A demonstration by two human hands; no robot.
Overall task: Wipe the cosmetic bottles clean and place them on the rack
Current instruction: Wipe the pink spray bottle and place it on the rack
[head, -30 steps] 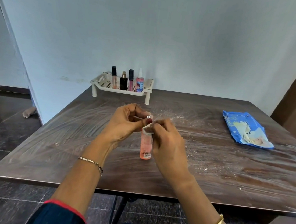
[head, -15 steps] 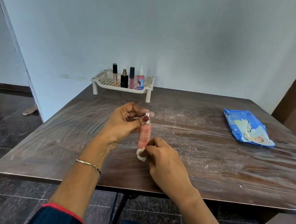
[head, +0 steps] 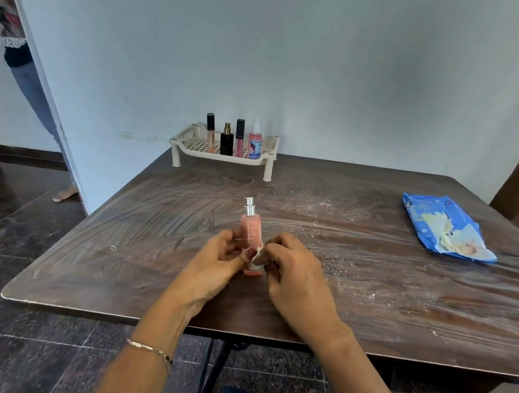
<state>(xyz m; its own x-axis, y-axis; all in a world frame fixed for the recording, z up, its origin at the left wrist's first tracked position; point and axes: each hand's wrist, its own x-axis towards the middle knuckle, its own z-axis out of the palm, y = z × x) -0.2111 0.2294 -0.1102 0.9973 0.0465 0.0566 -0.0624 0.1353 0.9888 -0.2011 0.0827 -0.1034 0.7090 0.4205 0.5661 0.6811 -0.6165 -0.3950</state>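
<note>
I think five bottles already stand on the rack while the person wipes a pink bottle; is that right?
Not quite: the head view shows four bottles on the rack, not five. The person does wipe the pink bottle, left hand gripping it, right hand pinching the wipe.

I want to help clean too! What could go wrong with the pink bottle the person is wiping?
The pink bottle is tall and thin, and the left hand grips it only low down while the right hand rubs a small wipe on it, so it might slip or tip. White powder on the table could dirty it if set down there. The rack already holds four bottles standing close; adding this one might knock one over.
</note>
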